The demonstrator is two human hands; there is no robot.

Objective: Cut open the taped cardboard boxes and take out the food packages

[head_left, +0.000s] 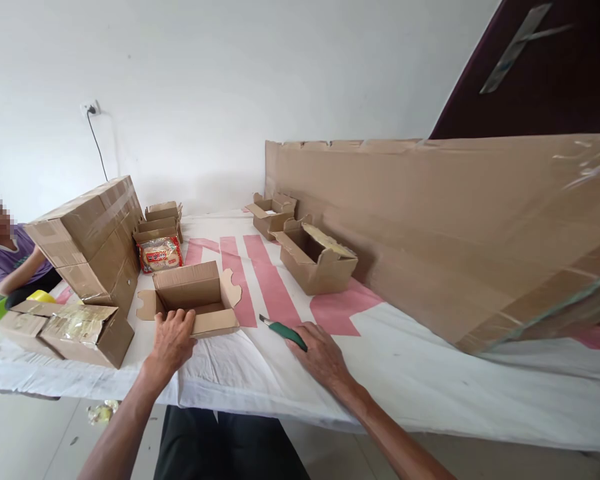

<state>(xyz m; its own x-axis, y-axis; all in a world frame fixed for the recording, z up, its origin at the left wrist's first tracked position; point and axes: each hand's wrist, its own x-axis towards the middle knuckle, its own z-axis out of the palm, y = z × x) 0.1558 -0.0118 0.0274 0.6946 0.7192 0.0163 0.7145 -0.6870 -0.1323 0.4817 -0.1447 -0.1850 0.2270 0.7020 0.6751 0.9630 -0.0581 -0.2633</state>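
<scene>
The box [193, 300] is a small brown corrugated carton, open at the top, sitting upright on the white-covered worktop near its front edge. Its lid flap stands up at the back, and two rounded tuck tabs splay out, one to each side. The inside looks empty. The front wall faces the person, and the left hand [173, 340] rests on its lower left corner, fingers touching the cardboard. The knife [283, 331] is a slim utility cutter with a green handle and a short pale blade pointing left. It lies flat on the cloth, just right of the box, its handle end under the right hand [323, 357] fingertips.
</scene>
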